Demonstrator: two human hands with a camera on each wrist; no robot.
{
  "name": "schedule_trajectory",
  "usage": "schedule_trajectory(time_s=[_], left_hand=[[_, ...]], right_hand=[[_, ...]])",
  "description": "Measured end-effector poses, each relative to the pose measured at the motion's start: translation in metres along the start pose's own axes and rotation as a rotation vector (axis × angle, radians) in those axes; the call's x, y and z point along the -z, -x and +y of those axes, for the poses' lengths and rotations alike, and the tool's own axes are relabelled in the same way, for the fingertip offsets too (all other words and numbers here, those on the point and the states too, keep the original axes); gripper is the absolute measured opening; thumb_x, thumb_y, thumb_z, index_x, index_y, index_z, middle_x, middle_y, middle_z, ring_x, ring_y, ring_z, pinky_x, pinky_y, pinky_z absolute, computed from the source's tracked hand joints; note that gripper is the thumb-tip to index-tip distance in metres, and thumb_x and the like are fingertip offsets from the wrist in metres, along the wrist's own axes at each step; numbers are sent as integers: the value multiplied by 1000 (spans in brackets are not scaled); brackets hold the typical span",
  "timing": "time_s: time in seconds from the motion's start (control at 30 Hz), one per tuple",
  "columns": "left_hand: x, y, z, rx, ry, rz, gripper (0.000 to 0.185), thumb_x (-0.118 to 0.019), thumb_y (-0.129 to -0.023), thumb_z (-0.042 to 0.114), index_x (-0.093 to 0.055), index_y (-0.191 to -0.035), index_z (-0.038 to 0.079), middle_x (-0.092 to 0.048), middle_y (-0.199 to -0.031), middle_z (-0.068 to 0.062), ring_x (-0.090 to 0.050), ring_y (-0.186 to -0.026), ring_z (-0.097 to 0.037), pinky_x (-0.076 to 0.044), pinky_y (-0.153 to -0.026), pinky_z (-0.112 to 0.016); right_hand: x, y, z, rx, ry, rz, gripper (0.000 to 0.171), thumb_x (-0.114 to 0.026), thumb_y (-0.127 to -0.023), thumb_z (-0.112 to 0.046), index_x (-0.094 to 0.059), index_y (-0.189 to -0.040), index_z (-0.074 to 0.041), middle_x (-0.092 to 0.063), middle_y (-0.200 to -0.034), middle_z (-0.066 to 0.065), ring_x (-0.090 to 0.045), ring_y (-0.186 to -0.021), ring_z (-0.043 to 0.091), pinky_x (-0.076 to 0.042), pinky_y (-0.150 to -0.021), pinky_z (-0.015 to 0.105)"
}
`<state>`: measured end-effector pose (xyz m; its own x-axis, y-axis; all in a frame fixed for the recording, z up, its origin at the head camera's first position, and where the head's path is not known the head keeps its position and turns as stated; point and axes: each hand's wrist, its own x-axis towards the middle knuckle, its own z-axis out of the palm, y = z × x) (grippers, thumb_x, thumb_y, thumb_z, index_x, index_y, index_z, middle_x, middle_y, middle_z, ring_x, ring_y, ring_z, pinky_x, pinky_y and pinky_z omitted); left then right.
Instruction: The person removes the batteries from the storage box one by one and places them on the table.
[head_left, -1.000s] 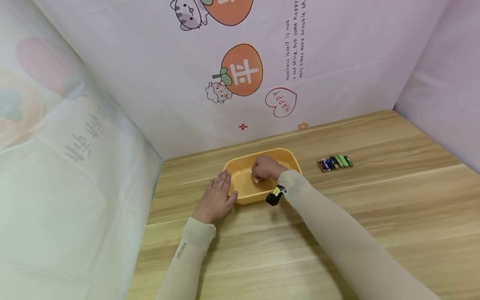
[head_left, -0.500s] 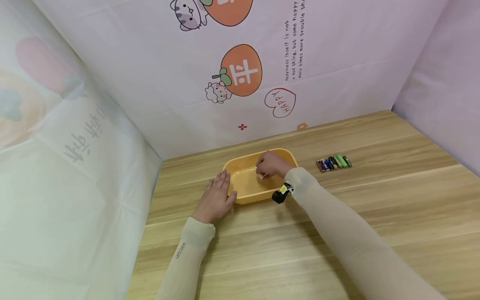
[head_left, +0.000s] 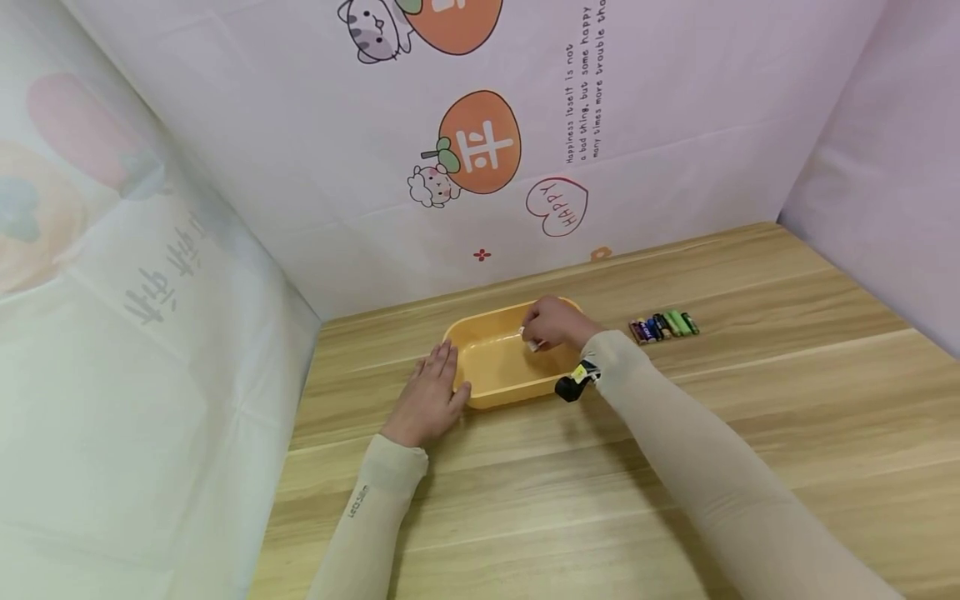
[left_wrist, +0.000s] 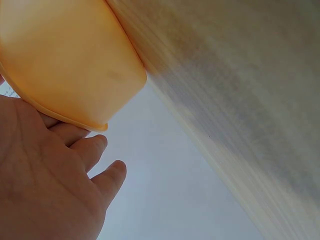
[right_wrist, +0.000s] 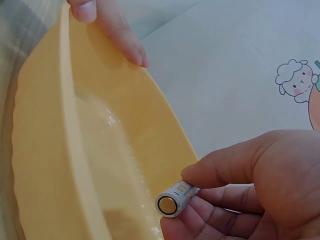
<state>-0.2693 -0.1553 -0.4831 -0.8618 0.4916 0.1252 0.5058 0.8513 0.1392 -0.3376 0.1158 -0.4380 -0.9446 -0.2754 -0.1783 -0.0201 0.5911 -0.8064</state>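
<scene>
A yellow-orange plastic tub point(head_left: 491, 367) sits on the wooden table. Over its left rim lie the straight fingers of my left hand point(head_left: 427, 402), with the thumb at the near left corner. In the left wrist view that hand's palm point(left_wrist: 45, 180) shows beside the tub wall point(left_wrist: 75, 60). My right hand point(head_left: 557, 323) is at the right part of the tub. Its thumb and fingers pinch a white battery point(right_wrist: 175, 199), seen end-on with a black ring in the right wrist view. My wrist hides the tub's right end in the head view.
To the right of the tub, several batteries point(head_left: 664, 326) in dark, blue and green wrappers lie side by side in a row. A printed white cloth point(head_left: 360, 242) rises behind the table, with more cloth at both sides.
My right hand has moved right along the tub, still pinching the white battery. The left hand stays at the left rim, and the row of batteries lies as before.
</scene>
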Motion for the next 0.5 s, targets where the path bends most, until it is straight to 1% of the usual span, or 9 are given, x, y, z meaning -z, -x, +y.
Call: schedule_trajectory(time_s=[0.13, 0.3, 0.5], left_hand=[[0, 0, 0, 0, 0, -4, 66, -36, -104, 40, -20, -153, -1, -9, -161, -12, -12, -147, -29, -12, -116, -47], [2, 0, 1, 4, -6, -4, 66, -36, -104, 40, -20, -153, -1, -10, -161, -11, -12, -147, -29, -13, -116, -48], [2, 0, 1, 9, -8, -16, 67, -31, -104, 43, -19, -154, 0, -9, -162, -11, -10, -147, -28, -13, -116, -47]], right_hand=[[6, 1, 3, 5, -23, 0, 24, -61, -87, -5, -67, -107, 7, -65, -93, 15, -65, -77, 22, -58, -72, 39], [15, 4, 7, -8, -33, 10, 24, -61, -86, -4, -66, -106, 7, -64, -93, 15, -64, -77, 22, -58, -70, 38], [27, 6, 13, -14, -52, 41, 27, -62, -86, -4, -65, -109, 9, -64, -96, 16, -63, -77, 22, -58, -70, 36]])
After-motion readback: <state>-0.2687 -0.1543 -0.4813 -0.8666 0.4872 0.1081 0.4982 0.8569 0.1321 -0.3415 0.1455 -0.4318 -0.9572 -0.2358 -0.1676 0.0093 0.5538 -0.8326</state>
